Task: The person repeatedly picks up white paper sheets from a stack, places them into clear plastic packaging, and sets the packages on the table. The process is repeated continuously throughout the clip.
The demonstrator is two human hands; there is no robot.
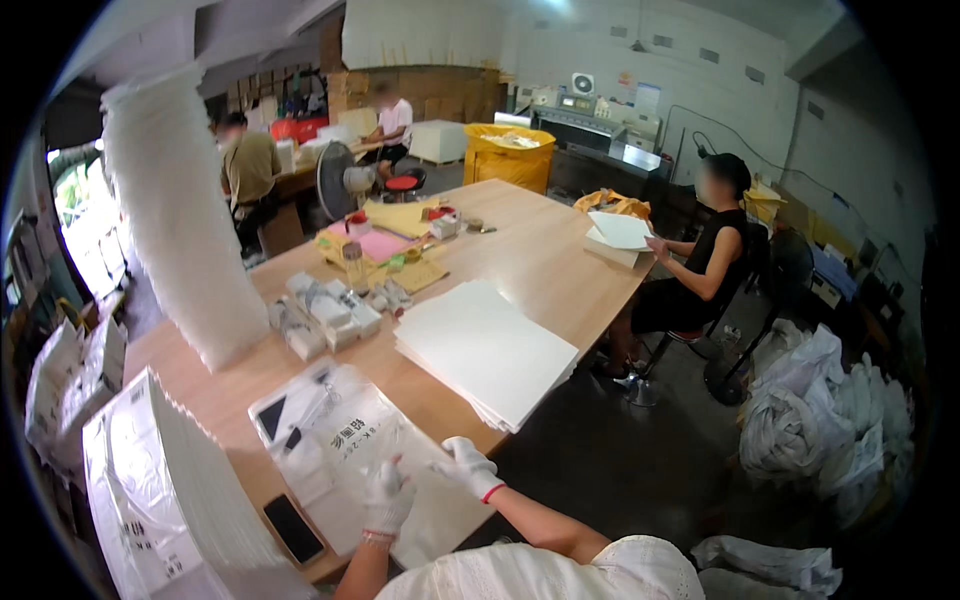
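Now, gloved hands (430, 480) on plastic bag (360, 440)

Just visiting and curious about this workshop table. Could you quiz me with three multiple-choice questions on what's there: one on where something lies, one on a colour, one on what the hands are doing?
1. Where does the black phone lie?
A. near the table's front edge, left of the left hand
B. on the stack of white sheets
C. on the floor

2. What colour is the big bin beyond the table?
A. blue
B. yellow
C. green

3. The gloved left hand and right hand are
A. at a clear plastic bag
B. holding the phone
C. on the fan

Answers: 1 A, it lies by the front edge; 2 B, its liner is yellow; 3 A, both touch the bag.
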